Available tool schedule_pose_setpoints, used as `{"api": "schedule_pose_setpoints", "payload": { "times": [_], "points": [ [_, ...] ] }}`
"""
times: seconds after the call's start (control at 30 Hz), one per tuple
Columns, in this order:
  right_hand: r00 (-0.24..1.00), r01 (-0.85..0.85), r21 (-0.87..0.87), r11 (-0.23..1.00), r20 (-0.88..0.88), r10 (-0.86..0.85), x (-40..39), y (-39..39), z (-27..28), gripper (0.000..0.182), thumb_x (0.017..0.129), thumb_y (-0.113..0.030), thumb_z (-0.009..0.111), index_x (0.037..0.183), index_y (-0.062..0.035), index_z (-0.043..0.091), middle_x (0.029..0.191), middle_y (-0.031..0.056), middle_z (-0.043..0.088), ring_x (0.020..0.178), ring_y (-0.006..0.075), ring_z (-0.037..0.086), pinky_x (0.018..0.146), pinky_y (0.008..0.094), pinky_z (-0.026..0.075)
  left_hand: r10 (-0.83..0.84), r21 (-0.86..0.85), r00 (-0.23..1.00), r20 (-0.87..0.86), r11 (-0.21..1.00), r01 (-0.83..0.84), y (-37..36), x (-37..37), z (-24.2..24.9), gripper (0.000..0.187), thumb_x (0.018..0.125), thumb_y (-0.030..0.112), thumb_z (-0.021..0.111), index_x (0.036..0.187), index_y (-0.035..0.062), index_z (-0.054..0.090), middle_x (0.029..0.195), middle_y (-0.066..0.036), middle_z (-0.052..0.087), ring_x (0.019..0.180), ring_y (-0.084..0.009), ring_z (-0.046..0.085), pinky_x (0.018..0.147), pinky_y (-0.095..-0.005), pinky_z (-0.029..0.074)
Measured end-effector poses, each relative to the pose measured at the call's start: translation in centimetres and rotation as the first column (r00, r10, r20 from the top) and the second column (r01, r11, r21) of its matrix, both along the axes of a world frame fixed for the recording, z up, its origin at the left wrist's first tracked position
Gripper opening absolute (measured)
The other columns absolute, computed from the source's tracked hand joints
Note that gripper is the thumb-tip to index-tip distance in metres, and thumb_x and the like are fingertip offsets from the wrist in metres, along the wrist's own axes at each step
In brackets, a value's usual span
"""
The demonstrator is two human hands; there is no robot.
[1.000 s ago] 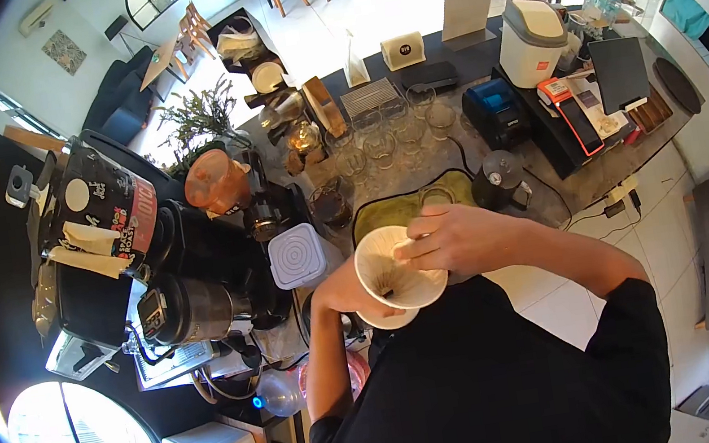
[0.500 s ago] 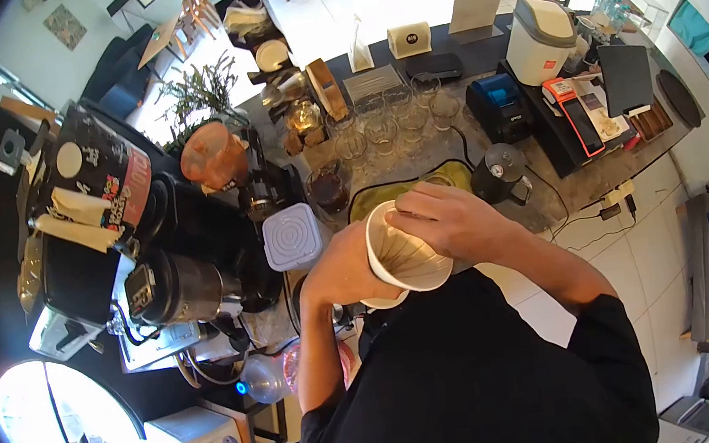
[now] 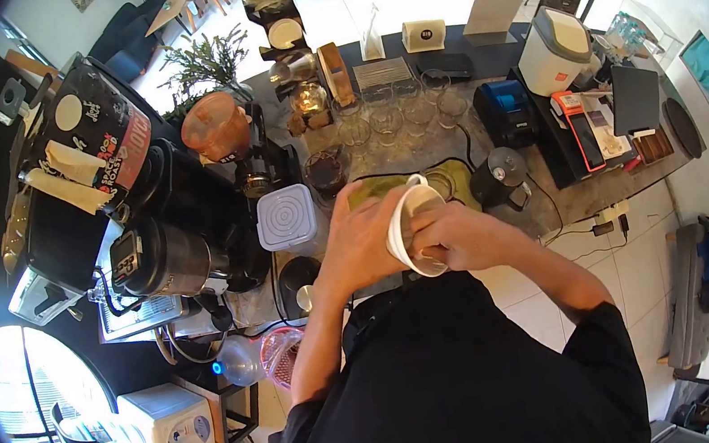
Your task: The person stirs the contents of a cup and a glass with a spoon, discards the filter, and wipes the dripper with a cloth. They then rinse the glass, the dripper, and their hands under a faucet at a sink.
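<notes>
A white cone-shaped coffee dripper [image 3: 399, 235] is held tilted on its side above the counter's front edge, its mouth toward my right. My left hand [image 3: 365, 243] is wrapped round its outside from the left. The curled fingers of my right hand [image 3: 466, 238] reach inside the mouth; the fingertips, and anything they grip, are hidden there. Just beyond the hands lies a yellow-green mat [image 3: 369, 194] with a dark cord along it. A glass server of dark coffee [image 3: 326, 171] stands behind my left hand. A lidded grey-white container [image 3: 287, 216] is to its left.
Several clear glasses [image 3: 385, 117] stand at the back. A black steel pitcher [image 3: 501, 178] and a printer [image 3: 504, 112] are on the right. A coffee grinder [image 3: 221, 140] and an espresso machine [image 3: 165, 257] crowd the left. A power cord hangs over the right edge.
The dripper has turned from facing up toward me onto its side. My right fingers have gone from its rim into its mouth. My left hand has shifted to its outer side.
</notes>
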State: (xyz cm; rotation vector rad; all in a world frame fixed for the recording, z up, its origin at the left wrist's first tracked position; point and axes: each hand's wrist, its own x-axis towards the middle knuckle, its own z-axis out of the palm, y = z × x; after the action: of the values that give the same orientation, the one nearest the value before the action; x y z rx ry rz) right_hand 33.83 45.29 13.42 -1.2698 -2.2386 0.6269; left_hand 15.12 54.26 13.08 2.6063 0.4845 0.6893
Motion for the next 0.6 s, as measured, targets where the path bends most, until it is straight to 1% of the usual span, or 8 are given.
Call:
{"api": "schedule_pose_setpoints", "payload": {
  "times": [0.03, 0.1, 0.23, 0.33, 0.4, 0.47, 0.53, 0.6],
  "points": [
    [1.000, -0.006, 0.002, 1.000, 0.004, 0.006, 0.0, -0.2, -0.1, 0.021, 0.073, 0.001, 0.071, 0.093, -0.0052, 0.074, 0.090, 0.0096, 0.066, 0.092, 0.0275, 0.064, 0.082, 0.0368, 0.052, -0.002, -0.006, 1.000, -0.021, 1.000, 0.002, -0.2, 0.0, -0.1, 0.081, 0.065, 0.037, 0.083, 0.134, 0.0102, 0.050, 0.095, -0.009, 0.071, 0.093, -0.0254, 0.068, 0.109, -0.0480, 0.032],
    [0.970, 0.054, -0.235, 0.970, -0.218, -0.107, 0.1, -0.7, -0.5, 0.020, 0.074, 0.002, 0.071, 0.093, -0.0042, 0.075, 0.085, 0.0092, 0.066, 0.082, 0.0204, 0.067, 0.070, 0.0322, 0.052, 0.012, 0.036, 1.000, 0.013, 0.999, -0.012, -0.5, -0.1, -1.0, 0.080, 0.066, 0.037, 0.083, 0.134, 0.0105, 0.050, 0.094, -0.008, 0.070, 0.092, -0.0246, 0.068, 0.108, -0.0482, 0.032],
    [0.897, 0.155, -0.334, 0.930, -0.346, -0.274, -0.6, -2.1, -1.6, 0.017, 0.076, 0.003, 0.072, 0.093, -0.0017, 0.075, 0.081, 0.0070, 0.068, 0.071, 0.0127, 0.066, 0.061, 0.0265, 0.050, 0.101, 0.067, 0.993, 0.057, 0.992, -0.105, -1.0, 0.3, -1.9, 0.077, 0.068, 0.037, 0.082, 0.133, 0.0099, 0.051, 0.093, -0.007, 0.070, 0.090, -0.0233, 0.068, 0.104, -0.0468, 0.034],
    [0.740, 0.202, -0.458, 0.866, -0.508, -0.442, -1.1, -2.7, -1.7, 0.014, 0.079, 0.003, 0.072, 0.092, 0.0001, 0.075, 0.081, 0.0050, 0.068, 0.067, 0.0092, 0.064, 0.060, 0.0224, 0.049, 0.162, 0.064, 0.984, 0.069, 0.984, -0.167, -1.2, 0.9, -3.4, 0.075, 0.069, 0.039, 0.082, 0.131, 0.0084, 0.053, 0.092, -0.007, 0.069, 0.090, -0.0229, 0.068, 0.099, -0.0460, 0.035],
    [0.343, -0.013, -0.590, 0.807, -0.761, -0.551, -1.0, -2.8, -1.3, 0.010, 0.081, 0.002, 0.070, 0.091, 0.0021, 0.074, 0.076, 0.0053, 0.069, 0.060, 0.0098, 0.062, 0.057, 0.0218, 0.049, 0.192, 0.109, 0.973, 0.131, 0.972, -0.206, -1.5, 1.2, -3.4, 0.072, 0.070, 0.038, 0.081, 0.129, 0.0073, 0.055, 0.090, -0.006, 0.068, 0.090, -0.0225, 0.067, 0.097, -0.0456, 0.036],
    [0.260, -0.036, -0.564, 0.825, -0.802, -0.537, -0.9, -2.5, -2.7, 0.012, 0.084, 0.002, 0.071, 0.096, 0.0015, 0.073, 0.080, 0.0071, 0.070, 0.061, 0.0114, 0.063, 0.058, 0.0227, 0.051, 0.225, 0.043, 0.974, 0.019, 0.973, -0.226, -1.8, 1.3, -3.0, 0.074, 0.065, 0.039, 0.084, 0.126, 0.0062, 0.057, 0.106, -0.008, 0.070, 0.099, -0.0222, 0.065, 0.099, -0.0445, 0.033],
    [-0.094, -0.141, -0.575, 0.806, -0.803, -0.589, -0.9, -2.3, -3.3, 0.015, 0.085, 0.002, 0.071, 0.101, 0.0011, 0.072, 0.087, 0.0089, 0.071, 0.065, 0.0123, 0.065, 0.061, 0.0246, 0.055, 0.228, 0.100, 0.973, 0.023, 0.968, -0.229, -2.1, 1.2, -3.1, 0.072, 0.066, 0.038, 0.083, 0.125, 0.0058, 0.057, 0.104, -0.007, 0.070, 0.098, -0.0225, 0.065, 0.098, -0.0447, 0.034],
    [-0.172, -0.209, -0.581, 0.787, -0.770, -0.615, -0.4, -2.4, -3.4, 0.019, 0.087, 0.001, 0.071, 0.105, 0.0007, 0.070, 0.093, 0.0101, 0.071, 0.071, 0.0139, 0.068, 0.068, 0.0261, 0.059, 0.237, 0.161, 0.971, 0.033, 0.957, -0.239, -2.1, 1.4, -2.9, 0.070, 0.067, 0.036, 0.083, 0.125, 0.0054, 0.057, 0.102, -0.007, 0.070, 0.097, -0.0228, 0.065, 0.098, -0.0450, 0.034]
  ]
}}
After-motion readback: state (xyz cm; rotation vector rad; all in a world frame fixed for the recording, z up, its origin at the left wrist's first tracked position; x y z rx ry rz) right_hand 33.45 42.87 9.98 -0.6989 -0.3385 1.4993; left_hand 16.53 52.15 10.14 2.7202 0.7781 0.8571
